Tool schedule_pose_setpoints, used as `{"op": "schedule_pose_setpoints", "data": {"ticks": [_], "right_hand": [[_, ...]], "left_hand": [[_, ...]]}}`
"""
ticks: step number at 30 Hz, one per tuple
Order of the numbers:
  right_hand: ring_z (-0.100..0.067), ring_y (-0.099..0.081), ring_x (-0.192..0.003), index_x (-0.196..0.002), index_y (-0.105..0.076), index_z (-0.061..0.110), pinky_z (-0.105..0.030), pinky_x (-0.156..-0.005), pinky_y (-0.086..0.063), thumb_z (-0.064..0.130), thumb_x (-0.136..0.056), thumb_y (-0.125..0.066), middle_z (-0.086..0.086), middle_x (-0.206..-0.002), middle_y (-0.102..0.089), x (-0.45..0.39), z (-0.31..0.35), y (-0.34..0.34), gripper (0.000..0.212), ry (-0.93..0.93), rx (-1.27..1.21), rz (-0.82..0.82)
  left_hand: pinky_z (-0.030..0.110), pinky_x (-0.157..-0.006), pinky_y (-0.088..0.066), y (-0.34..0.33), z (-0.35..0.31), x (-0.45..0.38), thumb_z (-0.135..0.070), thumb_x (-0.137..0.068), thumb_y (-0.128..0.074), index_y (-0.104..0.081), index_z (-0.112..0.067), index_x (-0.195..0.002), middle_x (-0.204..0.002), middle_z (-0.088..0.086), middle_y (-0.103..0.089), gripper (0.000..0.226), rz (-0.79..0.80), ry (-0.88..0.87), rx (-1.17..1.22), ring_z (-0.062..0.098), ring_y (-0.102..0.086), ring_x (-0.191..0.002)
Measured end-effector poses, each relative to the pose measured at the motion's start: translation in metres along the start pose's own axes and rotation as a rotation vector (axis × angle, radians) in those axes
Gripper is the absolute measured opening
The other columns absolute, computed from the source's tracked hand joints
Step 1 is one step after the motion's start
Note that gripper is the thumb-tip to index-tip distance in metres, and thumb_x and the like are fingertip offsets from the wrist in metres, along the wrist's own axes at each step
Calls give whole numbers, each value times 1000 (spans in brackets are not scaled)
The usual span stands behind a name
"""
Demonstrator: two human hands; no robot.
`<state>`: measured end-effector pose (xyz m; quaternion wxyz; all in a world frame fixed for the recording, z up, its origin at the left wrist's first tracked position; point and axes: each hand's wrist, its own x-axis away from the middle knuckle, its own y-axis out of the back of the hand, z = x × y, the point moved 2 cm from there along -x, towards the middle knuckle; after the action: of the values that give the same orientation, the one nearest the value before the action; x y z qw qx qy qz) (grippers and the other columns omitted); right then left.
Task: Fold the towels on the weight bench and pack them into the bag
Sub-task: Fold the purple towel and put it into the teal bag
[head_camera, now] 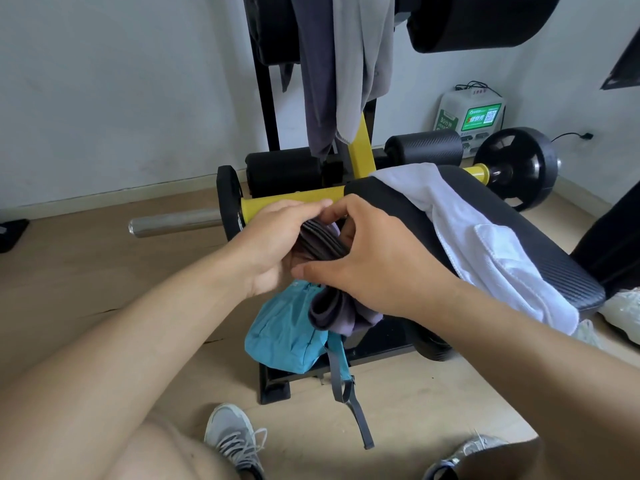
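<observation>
Left hand [273, 244] and right hand [367, 261] both curl round a folded purple-grey towel [320, 242], held in the air just above the teal bag [287, 334]; the towel's lower end [332, 315] hangs against the bag's mouth. A white towel [478, 237] lies draped across the black bench pad [540, 237]. Two grey towels [343, 64] hang from the rack upright.

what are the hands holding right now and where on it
Both the left hand and right hand grip the folded dark towel at its upper end, above the teal bag.
</observation>
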<state>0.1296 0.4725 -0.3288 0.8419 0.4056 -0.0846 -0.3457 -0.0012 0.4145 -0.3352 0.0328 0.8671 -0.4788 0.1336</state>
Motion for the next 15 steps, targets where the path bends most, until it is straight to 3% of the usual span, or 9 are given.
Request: {"op": "schedule_pose_setpoints", "data": {"ticks": [4,7,10,12,15], "right_hand": [[-11,-59,-86,-124,-46,34,-33,-68,-46,43,-78,-68,16,-99,-55,3,2,4,52,10,150,21],[-18,-63,-86,-114,-52,36,-37,-72,-53,35,-71,-61,12,-98,-64,0,-6,11,44,-39,179,18],[-12,-66,-80,-102,-56,36,-39,-73,-56,28,-69,-57,12,-86,-69,-6,-14,19,34,-18,36,-91],[-4,-64,-78,-103,-56,30,-33,-73,-54,17,-77,-63,12,-85,-69,-8,-15,25,30,46,-64,-132],[-5,-64,-84,-108,-54,25,-30,-76,-52,10,-79,-67,12,-92,-68,-7,-14,32,35,110,-119,-120]], "left_hand": [[33,-51,-58,7,-5,-5,-8,-96,-61,-64,3,-113,-91,19,-70,20,-93,-29,46,24,-73,-72],[35,-51,-58,12,-8,-9,-3,-94,-60,-63,-3,-108,-85,15,-68,15,-144,-62,57,22,-72,-64],[31,-53,-56,23,-7,-13,-15,-94,-59,-68,-14,-102,-85,7,-65,12,-159,-56,-219,17,-63,-59],[29,-57,-53,30,-5,-16,-21,-94,-58,-71,-19,-100,-87,2,-67,14,-171,-78,-476,14,-63,-65],[28,-77,-52,28,-8,-12,-11,-91,-55,-71,-30,-101,-98,-3,-70,27,-154,-282,-620,8,-65,-81]]}}
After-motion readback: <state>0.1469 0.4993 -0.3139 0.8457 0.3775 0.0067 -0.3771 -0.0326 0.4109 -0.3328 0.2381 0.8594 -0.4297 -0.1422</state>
